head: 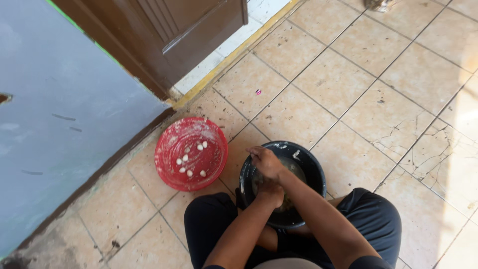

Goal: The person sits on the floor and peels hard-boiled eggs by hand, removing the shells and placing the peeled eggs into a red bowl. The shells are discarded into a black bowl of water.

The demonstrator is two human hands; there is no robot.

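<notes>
A black round bowl point(312, 164) sits on the floor between my knees and holds a pale, wet mixture point(297, 169). Both my hands are inside it. My right hand point(266, 162) is over the bowl's left side, fingers curled together on a bit of the mixture. My left hand point(271, 192) lies just below it, knuckles up and fingers closed into the mixture. Left of the bowl lies a red round tray point(169, 149), smeared white, with several small white balls point(191, 160) on it.
I sit on beige floor tiles point(348, 74), some cracked at the right. A grey-blue wall point(59, 114) runs along the left. A brown door point(189, 30) stands at the top, with a yellow-edged threshold point(234, 55). A tiny pink scrap point(258, 92) lies on a tile.
</notes>
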